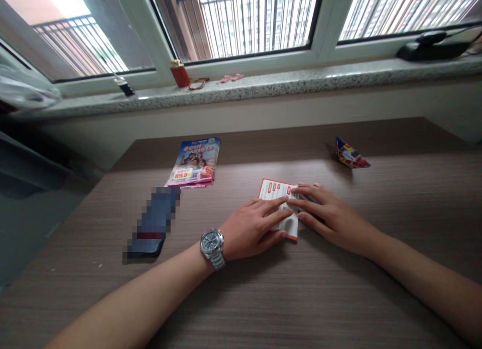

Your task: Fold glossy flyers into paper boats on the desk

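Left hand (250, 229) and right hand (331, 216) lie with fingers extended on an orange-edged white leaflet (276, 191) at centre, partly covering it; whether their fingertips touch cannot be determined. Its red-boxed print is illegible. Relative to the leaflet: dark blue item (156, 221), 9 o'clock, pixelated, unidentifiable; flyer stack (196, 160), 10 o'clock, reading "89.9"; folded-paper piece (350, 155), 2 o'clock. Table (301, 299) is wood-grained. At 12 o'clock: speckled stone sill (278, 83), window frame (327, 27).
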The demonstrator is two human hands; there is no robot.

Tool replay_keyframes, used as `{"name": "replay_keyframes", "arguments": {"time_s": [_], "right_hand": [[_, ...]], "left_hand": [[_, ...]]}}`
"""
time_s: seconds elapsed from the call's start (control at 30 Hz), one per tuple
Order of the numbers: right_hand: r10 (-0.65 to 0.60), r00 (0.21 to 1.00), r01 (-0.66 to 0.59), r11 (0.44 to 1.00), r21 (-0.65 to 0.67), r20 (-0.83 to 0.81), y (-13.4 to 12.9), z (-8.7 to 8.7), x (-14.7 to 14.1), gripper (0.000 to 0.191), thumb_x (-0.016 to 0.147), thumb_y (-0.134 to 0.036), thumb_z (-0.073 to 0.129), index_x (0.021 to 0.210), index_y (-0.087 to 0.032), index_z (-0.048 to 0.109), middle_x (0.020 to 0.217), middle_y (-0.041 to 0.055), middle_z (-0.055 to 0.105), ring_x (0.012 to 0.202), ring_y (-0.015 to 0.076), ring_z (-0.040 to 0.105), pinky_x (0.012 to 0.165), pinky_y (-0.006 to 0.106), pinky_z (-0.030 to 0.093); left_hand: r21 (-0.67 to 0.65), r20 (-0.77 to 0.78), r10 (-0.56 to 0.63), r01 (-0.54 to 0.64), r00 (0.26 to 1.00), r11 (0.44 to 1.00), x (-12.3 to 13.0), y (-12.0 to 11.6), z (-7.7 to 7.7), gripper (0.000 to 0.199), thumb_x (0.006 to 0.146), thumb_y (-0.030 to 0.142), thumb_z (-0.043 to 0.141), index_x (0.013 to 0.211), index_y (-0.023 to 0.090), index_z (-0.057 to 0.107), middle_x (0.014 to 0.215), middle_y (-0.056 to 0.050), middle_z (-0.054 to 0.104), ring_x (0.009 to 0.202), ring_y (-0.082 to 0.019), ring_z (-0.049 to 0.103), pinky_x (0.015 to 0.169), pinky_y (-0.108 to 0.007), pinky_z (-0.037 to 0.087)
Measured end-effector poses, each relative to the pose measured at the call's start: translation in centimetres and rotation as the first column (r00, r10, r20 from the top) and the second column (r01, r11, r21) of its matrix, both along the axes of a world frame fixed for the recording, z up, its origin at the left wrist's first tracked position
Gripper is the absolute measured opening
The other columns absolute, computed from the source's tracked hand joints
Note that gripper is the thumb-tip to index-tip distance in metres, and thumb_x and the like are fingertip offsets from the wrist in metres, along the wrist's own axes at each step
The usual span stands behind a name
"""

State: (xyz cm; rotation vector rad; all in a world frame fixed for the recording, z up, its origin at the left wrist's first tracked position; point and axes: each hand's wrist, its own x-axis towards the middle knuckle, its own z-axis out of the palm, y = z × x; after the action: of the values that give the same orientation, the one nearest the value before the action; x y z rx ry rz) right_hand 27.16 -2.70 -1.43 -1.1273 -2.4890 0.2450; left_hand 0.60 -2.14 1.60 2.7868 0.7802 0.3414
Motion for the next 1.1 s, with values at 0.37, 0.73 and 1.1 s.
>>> {"name": "replay_keyframes", "arguments": {"time_s": [0.37,0.73,1.1], "right_hand": [[-0.019,0.987,0.009,0.998,-0.064,-0.162,0.6,0.7,-0.3,0.025,0.100,-0.025,0.049,0.118,-0.026,0.065,0.129,0.0099,0.062,0.123,0.0265,0.057,0.108,0.053,0.040],[-0.141,0.952,0.132,0.990,-0.053,-0.273,1.9,0.6,-0.3,0.003,0.089,-0.020,0.066,0.091,-0.021,0.067,0.101,0.0074,0.058,0.093,0.0226,0.059,0.082,0.040,0.052],[-0.083,0.983,0.069,0.994,-0.085,-0.165,1.9,1.1,0.1,0.002,0.087,-0.022,0.068,0.087,-0.022,0.067,0.095,0.0071,0.060,0.090,0.0236,0.058,0.081,0.041,0.049]], "left_hand": [[-0.018,-0.010,0.123,-0.123,0.992,0.992,-0.1,0.9,-0.8,0.054,0.096,0.047,0.051,0.143,0.020,0.045,0.154,-0.011,0.042,0.143,-0.025,0.038,0.122,-0.043,0.027],[-0.011,-0.018,0.120,-0.120,0.993,0.993,-0.2,1.0,-0.9,0.054,0.097,0.047,0.049,0.148,0.032,0.041,0.155,-0.006,0.039,0.142,-0.027,0.038,0.119,-0.048,0.029],[-0.013,-0.040,0.136,-0.136,0.990,0.991,0.0,0.9,-0.8,0.053,0.097,0.048,0.048,0.147,0.033,0.043,0.155,-0.005,0.038,0.142,-0.027,0.037,0.120,-0.046,0.028]]}}
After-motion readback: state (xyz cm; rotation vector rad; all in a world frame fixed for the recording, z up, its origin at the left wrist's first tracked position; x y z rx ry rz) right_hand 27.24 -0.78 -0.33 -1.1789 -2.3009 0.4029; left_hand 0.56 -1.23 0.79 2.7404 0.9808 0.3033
